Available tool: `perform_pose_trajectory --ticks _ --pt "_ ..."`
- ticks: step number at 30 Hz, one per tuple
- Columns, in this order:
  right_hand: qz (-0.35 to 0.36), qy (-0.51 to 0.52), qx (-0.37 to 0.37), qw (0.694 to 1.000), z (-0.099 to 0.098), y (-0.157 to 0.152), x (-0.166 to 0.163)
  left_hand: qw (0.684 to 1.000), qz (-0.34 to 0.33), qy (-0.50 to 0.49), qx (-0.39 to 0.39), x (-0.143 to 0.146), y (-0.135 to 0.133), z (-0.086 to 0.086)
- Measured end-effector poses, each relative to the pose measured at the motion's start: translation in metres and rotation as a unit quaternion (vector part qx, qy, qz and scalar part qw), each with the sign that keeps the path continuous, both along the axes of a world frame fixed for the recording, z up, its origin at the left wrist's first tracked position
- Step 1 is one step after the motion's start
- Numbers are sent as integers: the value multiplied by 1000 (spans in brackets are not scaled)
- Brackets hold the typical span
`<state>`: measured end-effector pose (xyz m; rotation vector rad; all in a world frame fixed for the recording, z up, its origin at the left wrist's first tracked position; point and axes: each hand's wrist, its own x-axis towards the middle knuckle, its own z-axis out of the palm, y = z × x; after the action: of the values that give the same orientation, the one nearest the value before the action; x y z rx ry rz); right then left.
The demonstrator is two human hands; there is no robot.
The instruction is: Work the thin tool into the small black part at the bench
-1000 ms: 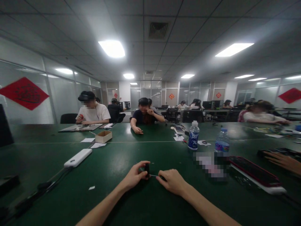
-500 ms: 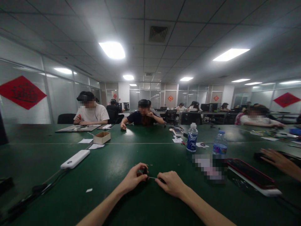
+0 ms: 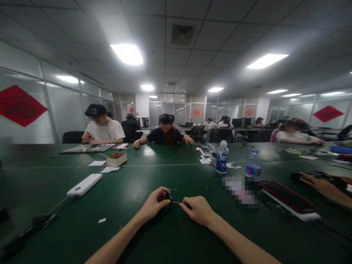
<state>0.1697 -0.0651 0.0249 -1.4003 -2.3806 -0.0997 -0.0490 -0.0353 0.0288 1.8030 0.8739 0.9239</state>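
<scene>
My left hand (image 3: 154, 204) pinches a small black object (image 3: 167, 196) just above the green table (image 3: 137, 227). My right hand (image 3: 198, 210) is closed round a thin tool (image 3: 177, 202) whose pale tip reaches to the black object. The two hands sit close together near the table's front middle. Most of the black object is hidden by my fingers.
A white power bank (image 3: 84, 184) with a cable lies at the left. Two water bottles (image 3: 221, 157) stand ahead to the right, beside a red-edged phone (image 3: 287, 196). A neighbour's hand (image 3: 320, 185) rests at the far right. A cardboard box (image 3: 117, 159) and papers lie further back; several people sit opposite.
The black object has turned lower between my left fingers and shows less. Both hands stay together. The person opposite lowered both arms onto the table.
</scene>
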Motion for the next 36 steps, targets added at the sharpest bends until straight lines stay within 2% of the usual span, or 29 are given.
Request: perform_pose_trajectory --ticks 4,9,15,23,28,36 --pt "-24 41 -1 999 -2 3 1 999 -28 -16 -24 1 0 0" --pt "28 -3 -30 999 3 -1 1 997 -31 -55 -44 -1 2 -5" --pt "23 -7 -35 999 9 -5 0 995 -31 -67 -65 -2 4 -6" --pt "29 -15 -52 998 13 -7 -1 995 -40 -77 -48 -3 7 -10" --pt "24 -31 -34 999 9 -5 0 994 -35 -90 -59 -2 7 -11" --pt "27 -51 -23 998 11 -6 0 997 -42 -50 -47 -2 2 -3"
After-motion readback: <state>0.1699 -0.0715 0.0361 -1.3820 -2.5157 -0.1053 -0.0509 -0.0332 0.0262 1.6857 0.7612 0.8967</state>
